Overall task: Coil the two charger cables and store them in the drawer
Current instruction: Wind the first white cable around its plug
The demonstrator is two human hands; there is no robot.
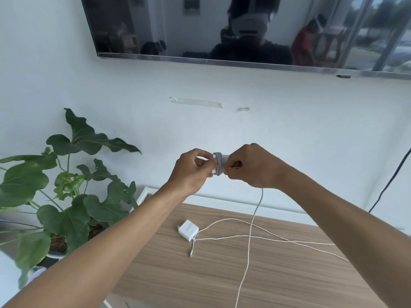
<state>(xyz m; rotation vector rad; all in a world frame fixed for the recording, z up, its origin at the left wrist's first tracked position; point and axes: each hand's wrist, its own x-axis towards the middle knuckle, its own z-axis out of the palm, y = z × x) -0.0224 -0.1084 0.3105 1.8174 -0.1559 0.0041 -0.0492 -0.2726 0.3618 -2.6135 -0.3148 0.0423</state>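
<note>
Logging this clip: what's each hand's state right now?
Left hand: grips the white charger.
Right hand: pinches the cable wrapped around that charger.

place: home living room, I'd say from my feed | wall-mounted TV point(244, 30) | leafy potted plant point(66, 185) | wood-top cabinet point(222, 281) (tape bits point(195, 102) on the wall point(289, 134), lol)

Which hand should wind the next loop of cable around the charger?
Probably the right. The right hand pinches the loose cable hanging down to the table, while the left hand grips the half-wound charger block.
</note>
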